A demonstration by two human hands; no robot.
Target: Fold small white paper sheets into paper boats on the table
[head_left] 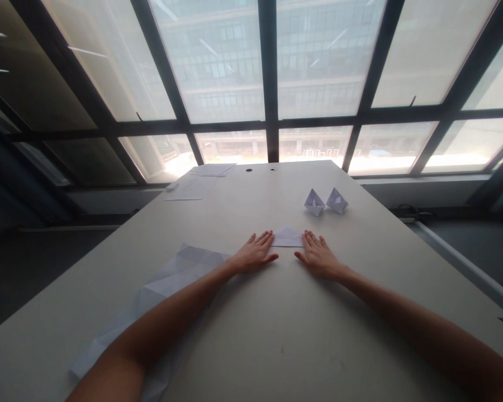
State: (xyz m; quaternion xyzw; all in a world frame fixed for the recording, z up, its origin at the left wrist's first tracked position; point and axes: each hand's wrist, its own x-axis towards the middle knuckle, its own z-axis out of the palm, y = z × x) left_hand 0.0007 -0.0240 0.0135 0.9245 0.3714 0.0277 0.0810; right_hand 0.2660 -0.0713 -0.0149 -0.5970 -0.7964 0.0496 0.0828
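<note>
A small folded piece of white paper (pixel 287 237), peaked at the top with a straight lower edge, lies flat on the white table (pixel 276 324). My left hand (pixel 255 253) rests flat, its fingertips on the paper's left end. On the right end lie the fingertips of my right hand (pixel 317 254), also flat with the thumb apart. Beyond my right hand stand two folded paper boats, one on the left (pixel 314 202) and one on the right (pixel 337 200). Creased white paper (pixel 167 285) is spread beside and partly behind my left forearm.
Flat sheets of paper (pixel 213 170) lie at the table's far left, with another sheet (pixel 184 193) nearer and a small pale object (pixel 171 187) beside it. Two dark round spots (pixel 248 170) mark the far edge. Dark-framed windows (pixel 270 84) rise behind the table.
</note>
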